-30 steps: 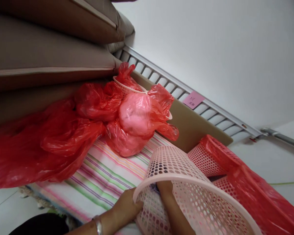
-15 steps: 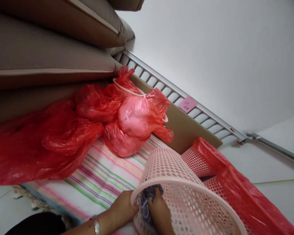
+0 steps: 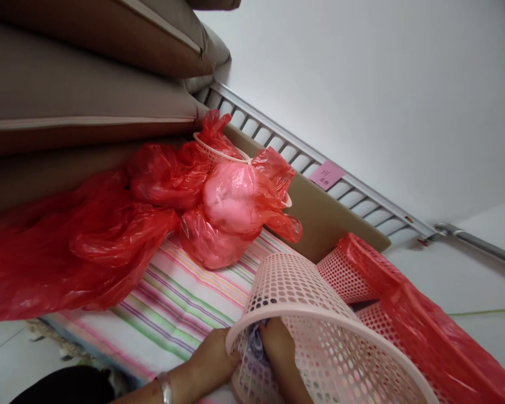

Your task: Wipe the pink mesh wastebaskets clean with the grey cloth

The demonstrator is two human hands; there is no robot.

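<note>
A pale pink perforated plastic basket [image 3: 289,276] lies tilted on the striped cloth, its mouth facing me. My left hand [image 3: 215,354], with a silver bracelet at the wrist, is closed on the left of its rim. Inside the mouth, my right hand [image 3: 279,347] is closed on a bluish-purple patterned cloth [image 3: 256,342] and presses it against the inner wall. The rim and wall hide my right fingertips. Dark bits of the cloth show through the holes near the rim.
Red plastic bags [image 3: 105,241] are heaped at left, several filled, by another basket [image 3: 217,156]. Red-wrapped baskets [image 3: 348,278] stand at right. The striped cloth [image 3: 172,297] covers the surface. Behind are folded cushions [image 3: 88,95], a metal radiator [image 3: 278,137] and a pink note [image 3: 327,175].
My right hand has moved deeper into the basket with the cloth, and its fingers have gone behind the rim. My left hand stays on the rim. The view has shifted slightly.
</note>
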